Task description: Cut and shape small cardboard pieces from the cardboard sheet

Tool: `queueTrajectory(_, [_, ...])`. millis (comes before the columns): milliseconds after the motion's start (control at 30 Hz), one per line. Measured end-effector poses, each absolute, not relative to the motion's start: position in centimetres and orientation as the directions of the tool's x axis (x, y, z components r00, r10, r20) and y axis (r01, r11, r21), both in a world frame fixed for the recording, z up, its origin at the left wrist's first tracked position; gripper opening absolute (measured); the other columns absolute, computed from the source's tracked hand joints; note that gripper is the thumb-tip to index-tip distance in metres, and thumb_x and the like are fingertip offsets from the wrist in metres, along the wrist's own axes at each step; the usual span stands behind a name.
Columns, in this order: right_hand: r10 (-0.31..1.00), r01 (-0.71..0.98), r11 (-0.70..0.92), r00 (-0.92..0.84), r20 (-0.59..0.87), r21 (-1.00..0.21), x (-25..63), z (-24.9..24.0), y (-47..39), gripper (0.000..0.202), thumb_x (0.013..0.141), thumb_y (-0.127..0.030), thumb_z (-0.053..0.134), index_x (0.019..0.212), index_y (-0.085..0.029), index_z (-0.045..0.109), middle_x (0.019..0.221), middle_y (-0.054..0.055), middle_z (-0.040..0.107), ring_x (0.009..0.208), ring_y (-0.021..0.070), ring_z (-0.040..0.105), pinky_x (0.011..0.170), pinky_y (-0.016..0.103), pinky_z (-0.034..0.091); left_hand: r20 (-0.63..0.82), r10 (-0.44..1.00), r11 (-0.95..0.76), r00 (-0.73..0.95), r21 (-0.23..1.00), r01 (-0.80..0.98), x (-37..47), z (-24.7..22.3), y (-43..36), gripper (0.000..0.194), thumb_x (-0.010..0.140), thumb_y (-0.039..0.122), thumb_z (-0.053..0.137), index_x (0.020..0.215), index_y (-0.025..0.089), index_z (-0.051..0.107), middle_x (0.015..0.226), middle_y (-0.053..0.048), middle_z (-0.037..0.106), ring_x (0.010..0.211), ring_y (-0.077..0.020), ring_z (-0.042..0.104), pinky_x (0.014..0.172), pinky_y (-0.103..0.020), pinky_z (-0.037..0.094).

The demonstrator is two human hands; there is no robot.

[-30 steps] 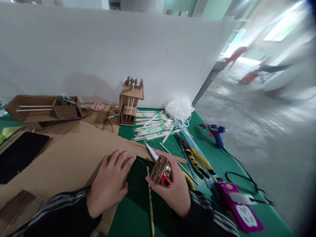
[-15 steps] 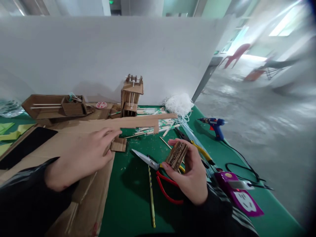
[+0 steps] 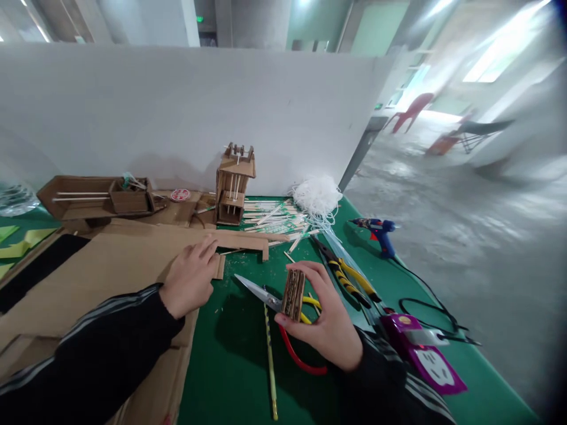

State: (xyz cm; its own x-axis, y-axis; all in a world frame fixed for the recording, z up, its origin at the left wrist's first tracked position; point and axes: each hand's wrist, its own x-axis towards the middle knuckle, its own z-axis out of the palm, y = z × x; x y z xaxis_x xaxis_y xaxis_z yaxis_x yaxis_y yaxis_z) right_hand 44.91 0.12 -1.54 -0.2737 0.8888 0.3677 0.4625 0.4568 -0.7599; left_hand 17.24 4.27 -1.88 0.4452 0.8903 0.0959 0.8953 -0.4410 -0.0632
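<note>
My right hand (image 3: 328, 319) grips a small stack of corrugated cardboard pieces (image 3: 293, 295) between thumb and fingers, held up on edge above the scissors. My left hand (image 3: 189, 278) lies over the large cardboard sheet (image 3: 133, 254). Its fingers reach out flat onto the near end of a long cardboard strip (image 3: 243, 239) with a short bent-down end. Beside those fingertips, a small cardboard piece (image 3: 220, 267) is partly covered. The scissors (image 3: 257, 289), with red and yellow handles, lie on the green table behind the stack. A yellow pencil (image 3: 270, 366) lies near them.
Yellow-black pliers (image 3: 345, 274), a purple power strip (image 3: 427, 354) and a blue glue gun (image 3: 378, 230) lie to the right. White string (image 3: 316, 195) and several thin sticks (image 3: 274, 215) are behind. A cardboard tower (image 3: 233, 186) and cardboard box model (image 3: 88, 198) stand by the partition.
The cardboard strip has come down and back toward me, and my left hand has shifted right over its end. My right hand has turned the cardboard stack more upright.
</note>
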Motion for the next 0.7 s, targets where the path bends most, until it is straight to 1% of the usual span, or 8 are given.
queueTrajectory(133, [0.879, 0.51, 0.435, -0.419, 0.227, -0.742, 44.6, -2.0, 0.2, 0.063, 0.071, -0.032, 0.079, 0.126, -0.025, 0.048, 0.126, 0.009, 0.051, 0.117, 0.0276, 0.051, 0.102, 0.041, 0.043, 0.103, 0.906, -0.412, 0.411, -0.016, 0.911, 16.9, -3.5, 5.6, 0.056, 0.067, 0.018, 0.059, 0.122, 0.009, 0.06, 0.147, -0.023, 0.045, 0.143, -0.0395, 0.027, 0.109, -0.057, 0.029])
queueTrajectory(267, [0.858, 0.659, 0.447, -0.508, 0.081, -0.604, 43.9, -3.1, 0.2, 0.063, 0.069, -0.028, 0.078, 0.125, -0.02, 0.051, 0.125, 0.01, 0.059, 0.115, 0.0316, 0.052, 0.1, 0.048, 0.043, 0.105, 0.898, -0.435, 0.428, 0.059, 0.898, 16.7, -2.8, 6.5, 0.043, 0.068, 0.025, 0.063, 0.109, 0.014, 0.064, 0.145, -0.019, 0.048, 0.144, -0.0366, 0.026, 0.112, -0.055, 0.027])
queueTrajectory(333, [0.867, 0.719, 0.442, -0.496, 0.05, -0.536, 43.4, -3.6, 0.1, 0.064, 0.066, -0.025, 0.077, 0.125, -0.018, 0.051, 0.125, 0.01, 0.06, 0.112, 0.0332, 0.053, 0.097, 0.05, 0.043, 0.124, 0.89, -0.452, 0.439, 0.109, 0.885, 17.0, -2.1, 6.4, 0.046, 0.07, 0.032, 0.065, 0.113, 0.014, 0.062, 0.145, -0.019, 0.047, 0.144, -0.0367, 0.024, 0.113, -0.055, 0.026])
queueTrajectory(367, [0.874, 0.742, 0.435, -0.485, 0.04, -0.51, 43.2, -3.8, 0.1, 0.066, 0.065, -0.025, 0.077, 0.125, -0.017, 0.052, 0.124, 0.011, 0.061, 0.111, 0.0334, 0.053, 0.096, 0.051, 0.043, 0.135, 0.887, -0.458, 0.442, 0.138, 0.878, 17.3, -1.7, 6.2, 0.051, 0.072, 0.035, 0.064, 0.118, 0.013, 0.058, 0.145, -0.019, 0.047, 0.143, -0.0366, 0.027, 0.113, -0.055, 0.026])
queueTrajectory(433, [0.889, 0.785, 0.418, -0.457, 0.027, -0.457, 42.9, -4.2, 0.1, 0.066, 0.065, -0.026, 0.076, 0.125, -0.016, 0.052, 0.12, 0.011, 0.062, 0.106, 0.0334, 0.054, 0.093, 0.05, 0.046, 0.149, 0.88, -0.474, 0.452, 0.205, 0.856, 17.9, -1.1, 5.7, 0.06, 0.076, 0.039, 0.063, 0.128, 0.014, 0.049, 0.139, -0.017, 0.051, 0.135, -0.0331, 0.041, 0.111, -0.05, 0.034])
queueTrajectory(500, [0.908, 0.823, 0.393, -0.417, 0.033, -0.41, 43.0, -4.5, 0.2, 0.062, 0.066, -0.026, 0.075, 0.124, -0.015, 0.054, 0.116, 0.011, 0.064, 0.103, 0.0334, 0.055, 0.091, 0.049, 0.047, 0.152, 0.87, -0.494, 0.47, 0.266, 0.828, 18.6, -0.6, 4.9, 0.063, 0.078, 0.042, 0.062, 0.133, 0.018, 0.043, 0.132, -0.013, 0.056, 0.122, -0.0276, 0.053, 0.104, -0.042, 0.044])
queueTrajectory(600, [0.934, 0.859, 0.348, -0.352, 0.06, -0.376, 43.5, -4.9, 0.6, 0.059, 0.068, -0.025, 0.073, 0.123, -0.012, 0.054, 0.113, 0.013, 0.064, 0.104, 0.0353, 0.055, 0.093, 0.05, 0.046, 0.171, 0.863, -0.503, 0.475, 0.368, 0.782, 19.7, -0.2, 3.8, 0.066, 0.077, 0.041, 0.064, 0.136, 0.023, 0.041, 0.129, -0.01, 0.052, 0.119, -0.0259, 0.054, 0.101, -0.039, 0.046])
queueTrajectory(700, [0.954, 0.88, 0.298, -0.287, 0.087, -0.37, 44.3, -5.3, 1.3, 0.059, 0.069, -0.022, 0.072, 0.123, -0.008, 0.053, 0.114, 0.017, 0.063, 0.106, 0.0382, 0.054, 0.094, 0.053, 0.045, 0.155, 0.881, -0.45, 0.447, 0.565, 0.691, 20.3, 0.0, 3.0, 0.069, 0.077, 0.04, 0.066, 0.139, 0.027, 0.04, 0.126, -0.008, 0.048, 0.117, -0.027, 0.054, 0.099, -0.04, 0.048])
